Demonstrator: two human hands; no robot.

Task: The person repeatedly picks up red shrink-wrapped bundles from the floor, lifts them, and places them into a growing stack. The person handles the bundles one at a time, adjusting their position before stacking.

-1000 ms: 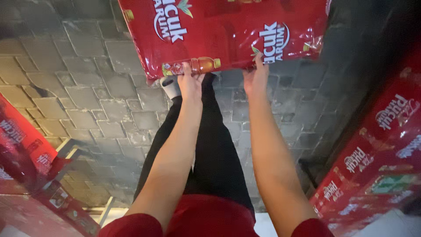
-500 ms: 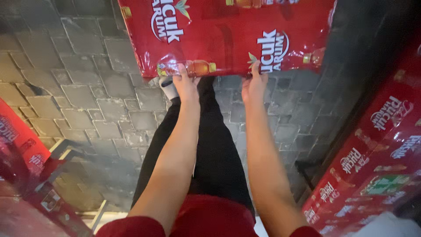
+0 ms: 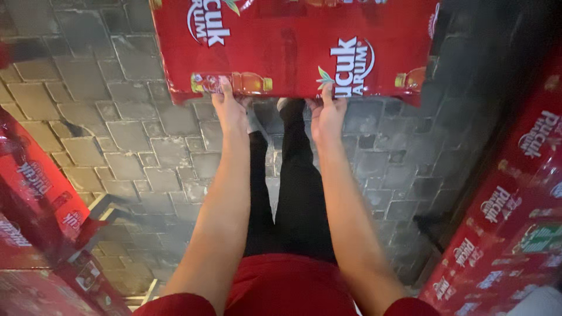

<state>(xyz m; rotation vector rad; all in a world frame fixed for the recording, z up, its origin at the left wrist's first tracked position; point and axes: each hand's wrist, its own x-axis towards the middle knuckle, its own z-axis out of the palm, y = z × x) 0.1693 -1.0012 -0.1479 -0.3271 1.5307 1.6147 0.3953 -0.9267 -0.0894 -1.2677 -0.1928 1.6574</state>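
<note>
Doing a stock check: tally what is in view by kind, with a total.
Red shrink-wrapped pack held by left hand and right hand: 1
Stacks of red packs, left and right: 2
Hands: 2
Total: 5

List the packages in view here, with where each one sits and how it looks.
Red shrink-wrapped pack: top centre, held at its near edge by the left hand and right hand; white lettering, small bottle pictures.
Stacked red packs: right side, white markings, one green patch.
Red packs: left side, stacked low, blurred.
</note>
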